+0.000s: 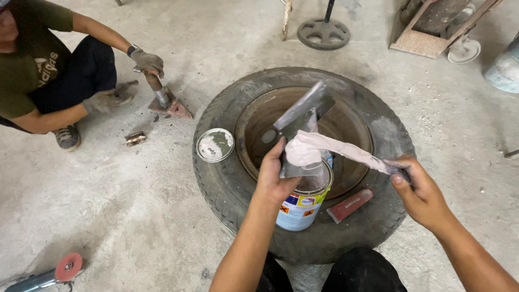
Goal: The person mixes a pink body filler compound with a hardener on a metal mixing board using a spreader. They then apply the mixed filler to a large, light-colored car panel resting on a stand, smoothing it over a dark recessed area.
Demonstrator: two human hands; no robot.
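My left hand (274, 176) grips a grey metal scraper (300, 120) with a wide blade, held tilted above an open paint can (303, 208). A thick pinkish-white paste (324, 148) stretches from the blade across to my right hand (419, 192), which pinches the end of a thin tool at the paste's far end. The can stands on the near side of an old tyre (243, 184) lying flat on the concrete floor.
The can's round lid (215, 145) rests on the tyre's left side, a red-handled tool (350, 205) on its near right. At left, a crouching person in gloves (147, 61) holds a tool on a metal piece (172, 105). An angle grinder (51, 273) lies bottom left.
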